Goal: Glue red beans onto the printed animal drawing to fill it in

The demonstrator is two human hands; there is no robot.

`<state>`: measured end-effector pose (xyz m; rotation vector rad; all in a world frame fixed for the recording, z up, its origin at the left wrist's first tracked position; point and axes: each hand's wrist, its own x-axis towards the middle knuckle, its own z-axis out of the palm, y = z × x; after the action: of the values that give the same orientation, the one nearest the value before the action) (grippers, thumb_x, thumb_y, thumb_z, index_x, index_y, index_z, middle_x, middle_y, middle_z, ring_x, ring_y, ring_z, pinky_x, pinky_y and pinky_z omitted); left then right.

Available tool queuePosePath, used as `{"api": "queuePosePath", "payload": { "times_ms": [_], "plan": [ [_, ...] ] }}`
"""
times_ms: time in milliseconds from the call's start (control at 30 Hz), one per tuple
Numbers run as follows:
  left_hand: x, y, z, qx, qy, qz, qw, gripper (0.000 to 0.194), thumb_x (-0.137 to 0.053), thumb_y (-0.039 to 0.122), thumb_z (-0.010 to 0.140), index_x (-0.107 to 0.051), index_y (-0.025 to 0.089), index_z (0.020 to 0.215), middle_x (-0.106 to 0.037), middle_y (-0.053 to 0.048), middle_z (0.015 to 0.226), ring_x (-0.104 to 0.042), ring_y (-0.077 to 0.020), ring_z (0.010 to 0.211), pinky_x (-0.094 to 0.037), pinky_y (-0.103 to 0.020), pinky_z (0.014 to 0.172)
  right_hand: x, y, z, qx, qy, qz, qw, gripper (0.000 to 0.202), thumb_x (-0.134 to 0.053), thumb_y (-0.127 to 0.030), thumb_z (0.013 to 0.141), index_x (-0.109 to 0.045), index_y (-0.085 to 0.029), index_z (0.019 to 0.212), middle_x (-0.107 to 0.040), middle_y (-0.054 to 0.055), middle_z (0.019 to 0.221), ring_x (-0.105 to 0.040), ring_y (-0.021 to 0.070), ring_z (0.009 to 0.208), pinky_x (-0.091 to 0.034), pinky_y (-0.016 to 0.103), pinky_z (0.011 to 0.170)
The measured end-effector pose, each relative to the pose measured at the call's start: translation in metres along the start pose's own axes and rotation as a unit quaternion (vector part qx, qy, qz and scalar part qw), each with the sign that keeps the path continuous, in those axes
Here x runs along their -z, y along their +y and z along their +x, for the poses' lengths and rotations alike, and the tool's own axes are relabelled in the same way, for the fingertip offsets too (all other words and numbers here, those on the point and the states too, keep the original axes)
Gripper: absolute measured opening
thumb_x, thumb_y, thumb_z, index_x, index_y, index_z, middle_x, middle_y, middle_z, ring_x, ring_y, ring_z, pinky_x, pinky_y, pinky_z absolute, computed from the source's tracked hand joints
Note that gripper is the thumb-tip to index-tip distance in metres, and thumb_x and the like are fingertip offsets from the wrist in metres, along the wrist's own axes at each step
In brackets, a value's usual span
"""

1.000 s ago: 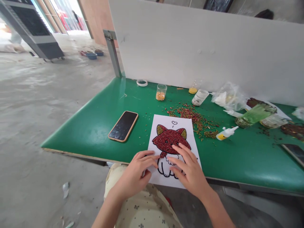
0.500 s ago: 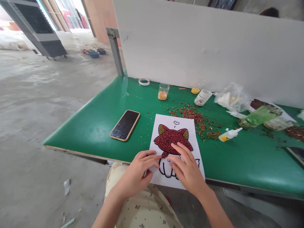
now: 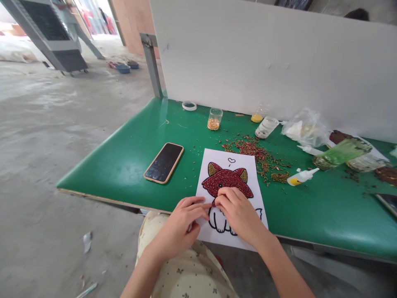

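Observation:
A white sheet of paper [image 3: 203, 165] with a black-outlined fox drawing lies at the table's front edge. The fox's head [image 3: 228, 180] is covered with dark red beans, and its ears are filled with green ones; its body is bare paper. My left hand [image 3: 186, 219] rests on the sheet's left side, fingers stretched toward the fox's neck, holding nothing I can see. Over the neck, just below the head, my right hand [image 3: 237, 213] has its fingertips pinched together. Whatever they may hold is too small or hidden to make out.
Loose red and green beans [image 3: 257, 155] are scattered behind the sheet. A glue bottle [image 3: 302, 177] lies to the right, a phone [image 3: 164, 162] to the left. Farther back stand a jar of yellow kernels [image 3: 214, 119], a tilted clear jar [image 3: 266, 127] and a plastic bag [image 3: 305, 126].
My right hand's spread fingers have drawn together and moved slightly left to the fox's neck. My left hand stays in place. A person's legs now show behind the air cooler.

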<state>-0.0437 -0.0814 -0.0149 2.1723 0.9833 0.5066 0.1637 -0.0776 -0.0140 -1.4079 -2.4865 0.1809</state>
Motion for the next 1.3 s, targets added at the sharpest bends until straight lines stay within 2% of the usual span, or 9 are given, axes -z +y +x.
{"api": "queuePosePath", "payload": {
  "times_ms": [367,567,833,1033,1300],
  "plan": [
    [0.0007,0.0007,0.0001,0.003,-0.008,0.001,1.000,0.045,-0.039,-0.005,0.062,-0.058,0.024,0.091,-0.057,0.006,0.128,-0.036,-0.0192,0.128,-0.033,-0.041,0.105,0.0030,-0.0049,0.0032,0.010,-0.012,-0.020,1.000,0.012,-0.044,-0.014,0.089,-0.054,-0.018,0.086,-0.055,0.006,0.095,-0.049,0.0205,0.090,-0.043,0.036,0.080],
    [0.0009,0.0008,-0.0004,0.003,-0.008,0.002,1.000,0.048,-0.038,-0.006,0.061,-0.058,0.024,0.093,-0.056,0.005,0.128,-0.036,-0.0193,0.128,-0.034,-0.041,0.105,0.0028,-0.0073,0.0037,-0.010,-0.005,-0.031,0.999,0.013,-0.043,-0.016,0.090,-0.052,-0.018,0.081,-0.055,0.006,0.089,-0.050,0.0201,0.085,-0.043,0.035,0.075],
    [0.0014,0.0018,-0.0014,-0.004,-0.007,-0.005,1.000,0.047,-0.038,-0.005,0.062,-0.058,0.024,0.092,-0.056,0.004,0.128,-0.037,-0.0209,0.128,-0.035,-0.043,0.104,0.0091,-0.0031,-0.0017,-0.024,0.040,-0.020,0.999,0.011,-0.043,-0.014,0.088,-0.052,-0.019,0.083,-0.056,0.006,0.092,-0.050,0.0192,0.085,-0.043,0.034,0.076],
    [0.0003,0.0002,-0.0017,-0.004,-0.003,-0.006,1.000,0.050,-0.038,-0.006,0.059,-0.059,0.024,0.093,-0.056,0.004,0.128,-0.037,-0.0203,0.128,-0.034,-0.042,0.105,0.0075,-0.0041,0.0022,0.017,0.011,-0.025,0.999,0.013,-0.044,-0.014,0.089,-0.054,-0.020,0.083,-0.056,0.005,0.090,-0.051,0.0195,0.086,-0.044,0.034,0.077],
    [0.0002,0.0005,-0.0011,-0.009,-0.002,0.002,1.000,0.048,-0.036,-0.007,0.059,-0.058,0.023,0.089,-0.056,0.003,0.128,-0.036,-0.0202,0.128,-0.034,-0.042,0.104,0.0042,-0.0068,0.0046,0.001,-0.005,-0.018,1.000,0.009,-0.048,-0.013,0.086,-0.053,-0.019,0.081,-0.055,0.005,0.090,-0.050,0.0201,0.087,-0.044,0.035,0.076]
  ]
}}
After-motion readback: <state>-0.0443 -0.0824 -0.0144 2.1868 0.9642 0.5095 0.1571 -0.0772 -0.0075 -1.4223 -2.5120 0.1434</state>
